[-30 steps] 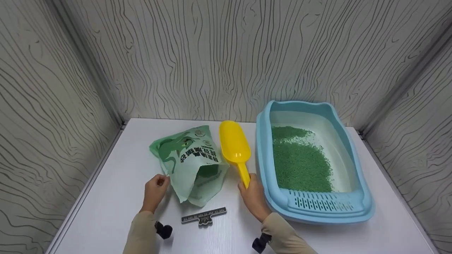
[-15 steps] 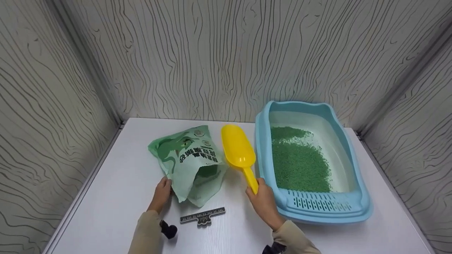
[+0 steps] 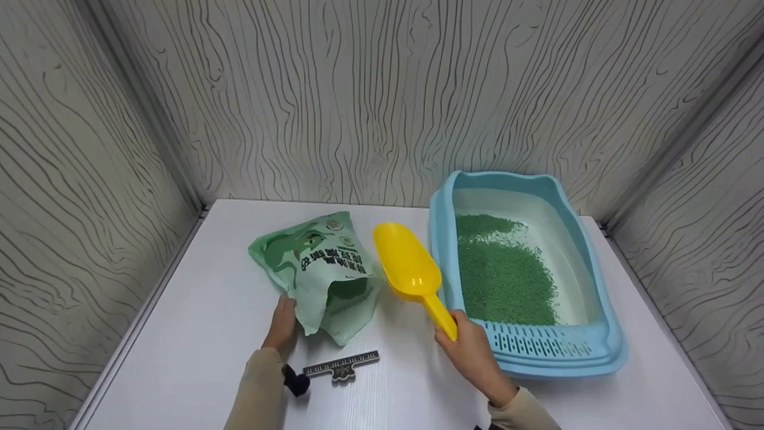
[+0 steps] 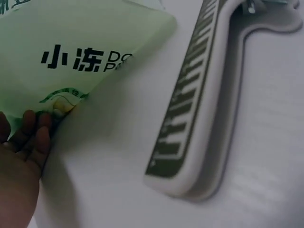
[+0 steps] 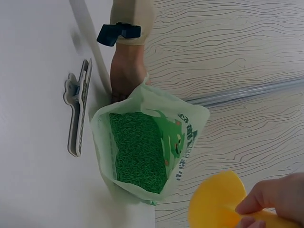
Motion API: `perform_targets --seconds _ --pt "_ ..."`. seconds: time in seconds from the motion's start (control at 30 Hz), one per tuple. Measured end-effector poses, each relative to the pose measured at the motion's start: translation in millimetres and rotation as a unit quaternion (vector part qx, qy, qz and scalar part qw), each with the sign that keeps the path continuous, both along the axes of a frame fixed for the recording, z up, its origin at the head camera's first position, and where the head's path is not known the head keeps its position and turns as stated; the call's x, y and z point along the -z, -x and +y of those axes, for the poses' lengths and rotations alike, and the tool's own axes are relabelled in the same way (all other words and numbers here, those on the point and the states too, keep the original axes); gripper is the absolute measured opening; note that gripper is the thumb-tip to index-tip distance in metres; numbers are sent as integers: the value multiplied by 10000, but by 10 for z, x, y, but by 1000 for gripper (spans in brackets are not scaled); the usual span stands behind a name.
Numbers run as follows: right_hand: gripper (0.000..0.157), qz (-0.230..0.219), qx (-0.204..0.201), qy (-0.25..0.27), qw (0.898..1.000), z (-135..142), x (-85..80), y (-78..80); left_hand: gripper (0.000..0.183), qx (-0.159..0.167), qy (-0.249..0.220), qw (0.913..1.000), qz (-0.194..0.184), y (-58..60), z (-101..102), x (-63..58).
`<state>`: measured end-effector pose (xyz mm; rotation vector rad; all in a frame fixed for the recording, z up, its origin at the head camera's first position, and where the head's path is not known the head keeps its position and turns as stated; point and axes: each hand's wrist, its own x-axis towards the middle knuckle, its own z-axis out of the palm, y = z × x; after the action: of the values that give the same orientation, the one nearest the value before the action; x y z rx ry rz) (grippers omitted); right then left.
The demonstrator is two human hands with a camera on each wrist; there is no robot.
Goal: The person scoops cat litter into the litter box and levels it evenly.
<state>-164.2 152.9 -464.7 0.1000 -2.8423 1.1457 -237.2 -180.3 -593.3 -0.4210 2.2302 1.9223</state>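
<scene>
A pale green bag of cat litter [image 3: 310,263] lies on the table with its mouth towards me; in the right wrist view green pellets [image 5: 137,152] fill its inside. My left hand [image 3: 283,324] is at the bag's left side, and in the left wrist view its curled fingers [image 4: 42,138] grip the lower edge. My right hand [image 3: 471,349] holds a yellow scoop [image 3: 409,263] by the handle, its bowl pointing away between the bag and a blue litter box [image 3: 441,239]. No pellets show in the bowl in the head view.
Green litter [image 3: 507,280] covers the left part of the box's floor. A dark-patterned wide clip [image 3: 341,365] lies in front of the bag, close to the left wrist. Wood-patterned panels [image 3: 334,101] rise at the back and on both sides of the white table [image 3: 179,334].
My left hand has moved right and up against the bag, taking hold of its side. The right hand has drawn the scoop back towards me and to the right.
</scene>
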Motion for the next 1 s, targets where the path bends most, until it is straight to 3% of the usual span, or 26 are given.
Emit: perform_targets --seconds 0.33,0.43,0.6,0.7,1.0 --pt "23 -347 -137 -252 9990 177 -165 -127 54 21 -282 9994 -202 80 86 -14" --pt "20 -440 -210 -298 9984 221 -172 -158 46 -268 -348 9990 -111 70 42 11" --pt "18 -550 -354 -523 9965 273 -177 -193 33 -845 -1139 9898 139 39 -45 61" --pt "18 -588 -461 -625 9952 282 -181 -209 39 -916 -1472 9847 183 18 -83 74" --pt "18 -545 -536 -727 9944 333 -252 -274 36 -1036 -1623 9812 136 10 -108 93"
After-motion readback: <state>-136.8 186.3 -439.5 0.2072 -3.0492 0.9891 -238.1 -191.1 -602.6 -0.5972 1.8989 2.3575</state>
